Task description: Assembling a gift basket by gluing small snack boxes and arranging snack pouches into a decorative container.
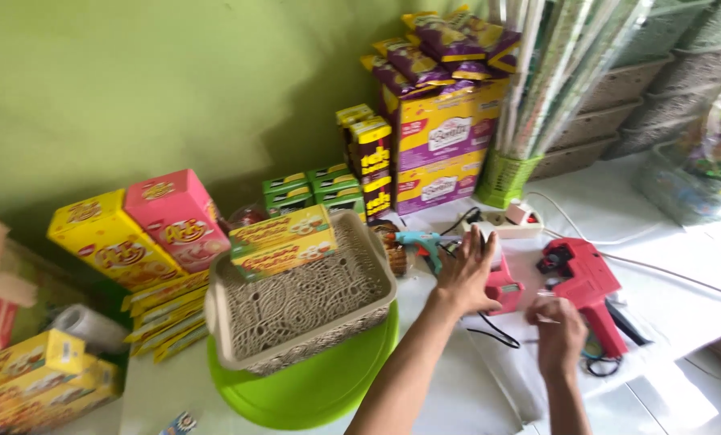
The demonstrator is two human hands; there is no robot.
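Note:
My left hand [467, 270] lies palm down with its fingers spread over a small pink-red device [503, 288] and a black cable [493, 334] on the white table [683, 298]. Just ahead of its fingertips lies a teal glue gun [421, 240]. My right hand [558, 332] is curled beside the handle of a red price label gun [588, 280], touching or nearly touching it. A small shiny bit shows at its fingertips, too small to name.
A beige lattice basket [352, 310] holding a yellow-green box [284, 240] stands on a lime green basin [312, 391] at left. Pink, yellow, green and purple boxes line the wall. A power strip [512, 217], a green holder of paper rolls [504, 179] and a plastic bag [699, 177] sit behind.

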